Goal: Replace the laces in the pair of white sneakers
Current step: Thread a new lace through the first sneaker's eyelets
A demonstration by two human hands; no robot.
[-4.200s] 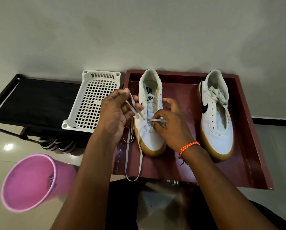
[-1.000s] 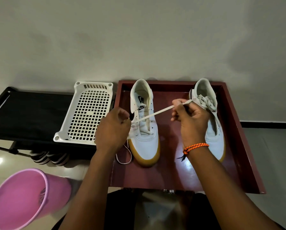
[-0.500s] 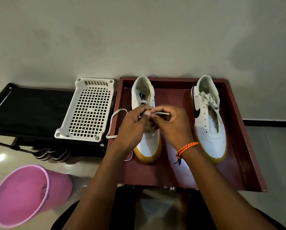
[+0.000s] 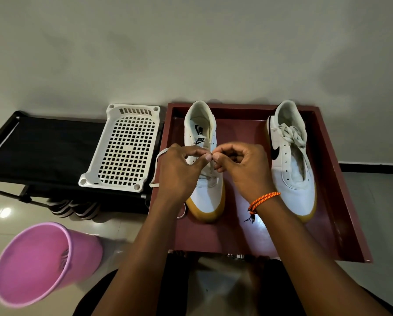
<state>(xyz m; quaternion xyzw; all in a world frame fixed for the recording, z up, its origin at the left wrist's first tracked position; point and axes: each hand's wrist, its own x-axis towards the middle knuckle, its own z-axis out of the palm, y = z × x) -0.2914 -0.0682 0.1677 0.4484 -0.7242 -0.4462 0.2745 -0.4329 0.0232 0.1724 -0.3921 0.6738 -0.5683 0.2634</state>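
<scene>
Left sneaker [image 4: 203,179] standing toe-toward-the-person in the left half of the maroon tray [image 4: 341,215], tongue label up; chosen as landmark for everything below. Directly above its eyelet rows, left hand [image 4: 179,172] and right hand [image 4: 243,169] meeting thumb to thumb, fingers curled, tips pinching the white lace [image 4: 156,169] at what looks like one eyelet; hidden under the fingertips which hole, and whether the tip is through. Probably held so close together to steer a limp lace end into a small hole, one hand feeding, the other steadying the eyelet flap. Slack of the lace looping out left of the sneaker over the tray's edge, kept loose, likely so the feed does not drag; a further bit curling by the toe. Only the lowest crossings visible on this shoe, so judged early in its relacing.

Right of the landmark, apart from it in the same tray, right sneaker [image 4: 291,165] with lace bunched untidily near the collar and lower eyelets bare; judged not yet finished. Orange cord bracelet [image 4: 262,199] on the right wrist.

Left of the landmark, just beyond the tray, white perforated basket [image 4: 127,151] lying on a black fabric rack [image 4: 43,144]; striped items tucked beneath, too dim to name. Nearer and further left, pink bucket [image 4: 40,263] tipped on glossy pale floor tiles [image 4: 99,226]. Behind the landmark, plain grey wall [image 4: 191,53] with dark skirting at right.
</scene>
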